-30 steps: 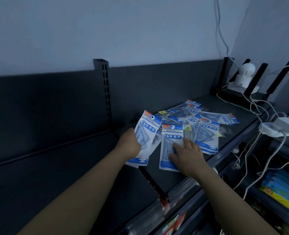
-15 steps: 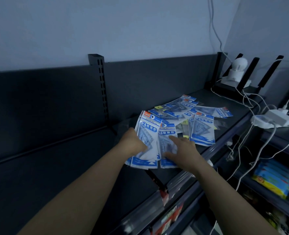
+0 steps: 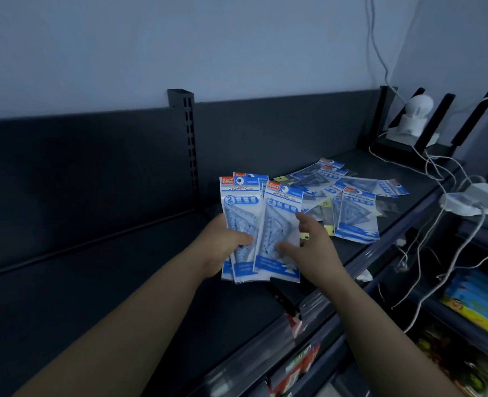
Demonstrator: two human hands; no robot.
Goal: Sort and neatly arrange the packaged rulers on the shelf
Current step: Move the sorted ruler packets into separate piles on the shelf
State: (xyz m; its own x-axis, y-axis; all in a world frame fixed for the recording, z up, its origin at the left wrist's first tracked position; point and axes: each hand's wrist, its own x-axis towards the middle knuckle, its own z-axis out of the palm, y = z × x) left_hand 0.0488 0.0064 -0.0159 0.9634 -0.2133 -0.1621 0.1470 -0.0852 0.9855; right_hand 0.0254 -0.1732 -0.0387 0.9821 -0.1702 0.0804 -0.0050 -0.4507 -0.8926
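Head view: gathering step. Left grip [image 3: 222, 247] holds stacked packs [image 3: 238, 202], right grip [image 3: 317, 250] pinches front pack [image 3: 280, 224]; next, square their edges.

Above the shelf [image 3: 94, 282], the left hand [image 3: 222, 247] holds a stack of ruler packs [image 3: 240, 207], and the right hand [image 3: 314, 250] holds a front pack [image 3: 280, 224] overlapping it. Loose packs [image 3: 331, 179] lie on the shelf behind them, to the right.

A pale wall [image 3: 179, 38] rises behind a dark back panel [image 3: 65, 167], which is split by a slotted upright post [image 3: 184, 118]. In the far right corner, a small white round-headed device [image 3: 414, 113] sits among slanted black brackets [image 3: 444, 116]. White cables [image 3: 433, 167] trail from there past a white power adapter [image 3: 486, 193]. Lower right, bright coloured packs [image 3: 477, 308] lie blurred. A red tag [image 3: 294, 322] shows at the front edge.
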